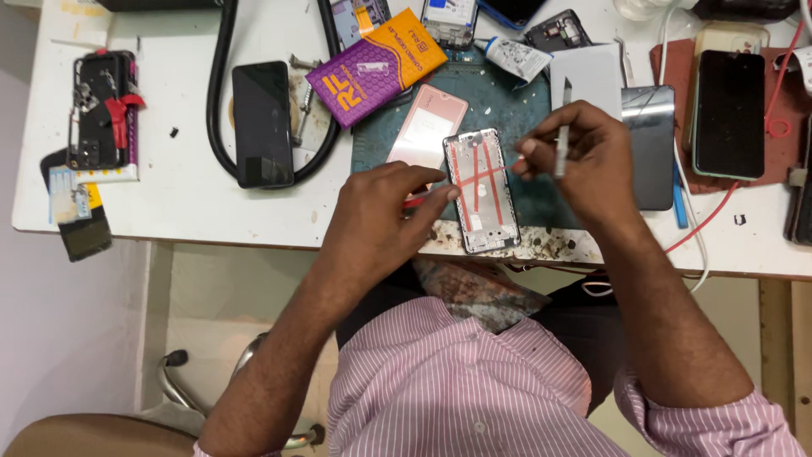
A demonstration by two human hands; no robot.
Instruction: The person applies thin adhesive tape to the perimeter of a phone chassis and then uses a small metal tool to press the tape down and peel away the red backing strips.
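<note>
Red adhesive strips are seen crossing the bare phone frame [481, 191], a slim rectangular metal-and-plastic shell lying on the green mat [499, 110] at the near edge of the bench [186, 195]. Left hand [381, 216] is closed on a red strip end at the frame's left side. Right hand [584, 152] is pinched on thin metal tweezers [562, 135] above it. Step judged: strip removal or placement; fine pull needed.
</note>
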